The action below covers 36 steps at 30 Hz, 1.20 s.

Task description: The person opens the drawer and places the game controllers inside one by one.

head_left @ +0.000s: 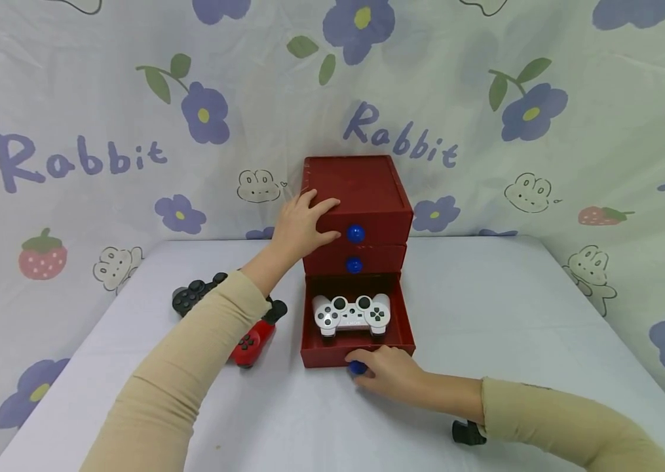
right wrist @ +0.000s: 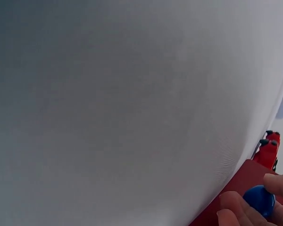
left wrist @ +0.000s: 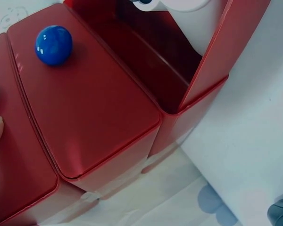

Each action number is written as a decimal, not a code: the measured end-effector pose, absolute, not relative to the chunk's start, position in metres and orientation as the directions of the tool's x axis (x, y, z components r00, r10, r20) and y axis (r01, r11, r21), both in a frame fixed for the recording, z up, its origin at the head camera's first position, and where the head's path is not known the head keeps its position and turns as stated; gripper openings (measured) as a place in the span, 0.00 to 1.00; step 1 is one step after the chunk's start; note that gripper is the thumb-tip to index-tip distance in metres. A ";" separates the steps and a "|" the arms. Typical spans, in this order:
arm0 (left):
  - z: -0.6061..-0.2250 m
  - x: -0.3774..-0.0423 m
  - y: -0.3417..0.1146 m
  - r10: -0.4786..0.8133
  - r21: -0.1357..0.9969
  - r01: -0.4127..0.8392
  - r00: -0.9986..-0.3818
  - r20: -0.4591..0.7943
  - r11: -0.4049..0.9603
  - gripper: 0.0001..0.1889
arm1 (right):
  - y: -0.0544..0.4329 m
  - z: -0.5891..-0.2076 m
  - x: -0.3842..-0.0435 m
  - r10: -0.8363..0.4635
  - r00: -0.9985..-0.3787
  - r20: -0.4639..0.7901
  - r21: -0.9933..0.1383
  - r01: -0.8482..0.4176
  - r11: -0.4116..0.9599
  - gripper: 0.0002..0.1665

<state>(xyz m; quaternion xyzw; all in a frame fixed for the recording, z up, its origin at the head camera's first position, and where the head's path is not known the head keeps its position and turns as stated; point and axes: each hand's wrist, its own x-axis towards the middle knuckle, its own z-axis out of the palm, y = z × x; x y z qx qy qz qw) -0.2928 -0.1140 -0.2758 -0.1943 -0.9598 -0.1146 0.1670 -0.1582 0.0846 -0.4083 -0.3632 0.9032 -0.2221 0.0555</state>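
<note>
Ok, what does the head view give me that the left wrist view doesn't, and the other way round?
Only the head view: the right hand gripping the bottom round blue knob, and the red plastic game controller.

Only the left wrist view: the outer left side of the red drawer cabinet.

Both: the open red bottom drawer, the white plastic game controller in it (cropped in the left wrist view), the middle round blue knob, the top round blue knob, and the left hand, just a fingertip in the left wrist view.
</note>
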 end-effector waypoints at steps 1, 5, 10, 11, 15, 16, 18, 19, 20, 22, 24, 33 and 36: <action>-0.276 -0.293 -0.114 0.335 0.155 0.411 -0.869 0.364 0.898 0.31 | 0.084 -0.409 -0.159 -0.675 -0.735 0.067 -0.441 -0.629 0.641 0.18; -0.276 -0.293 -0.115 0.337 0.158 0.412 -0.870 0.360 0.897 0.31 | 0.082 -0.408 -0.161 -0.665 -0.743 0.078 -0.455 -0.620 0.639 0.16; -0.275 -0.293 -0.115 0.335 0.153 0.410 -0.870 0.361 0.899 0.31 | 0.079 -0.406 -0.169 -0.659 -0.747 0.082 -0.470 -0.613 0.636 0.15; -0.276 -0.293 -0.115 0.335 0.151 0.409 -0.871 0.360 0.900 0.31 | 0.079 -0.406 -0.171 -0.658 -0.748 0.087 -0.470 -0.613 0.635 0.15; -0.276 -0.294 -0.114 0.335 0.145 0.406 -0.871 0.359 0.902 0.31 | 0.077 -0.406 -0.180 -0.645 -0.758 0.099 -0.460 -0.610 0.646 0.15; -0.276 -0.294 -0.113 0.335 0.144 0.406 -0.871 0.360 0.902 0.31 | 0.077 -0.406 -0.182 -0.641 -0.761 0.099 -0.462 -0.606 0.647 0.15; -0.276 -0.294 -0.113 0.333 0.145 0.405 -0.871 0.360 0.903 0.31 | 0.076 -0.405 -0.186 -0.634 -0.768 0.092 -0.471 -0.595 0.651 0.15; -0.276 -0.294 -0.113 0.333 0.146 0.405 -0.871 0.361 0.902 0.31 | 0.075 -0.404 -0.188 -0.631 -0.771 0.089 -0.474 -0.590 0.654 0.15; -0.277 -0.294 -0.113 0.332 0.145 0.404 -0.872 0.360 0.903 0.31 | 0.074 -0.404 -0.190 -0.628 -0.774 0.083 -0.478 -0.583 0.657 0.15; -0.277 -0.294 -0.113 0.332 0.147 0.405 -0.872 0.361 0.903 0.31 | 0.073 -0.403 -0.194 -0.626 -0.776 0.072 -0.482 -0.577 0.659 0.16; -0.276 -0.294 -0.113 0.332 0.149 0.406 -0.871 0.361 0.902 0.31 | 0.073 -0.403 -0.197 -0.624 -0.779 0.061 -0.483 -0.571 0.664 0.16; -0.276 -0.293 -0.113 0.335 0.137 0.406 -0.870 0.362 0.904 0.31 | 0.072 -0.403 -0.211 -0.603 -0.797 0.041 -0.514 -0.535 0.671 0.16; -0.275 -0.292 -0.113 0.335 0.138 0.406 -0.869 0.364 0.904 0.31 | 0.071 -0.403 -0.217 -0.601 -0.798 0.045 -0.510 -0.536 0.673 0.15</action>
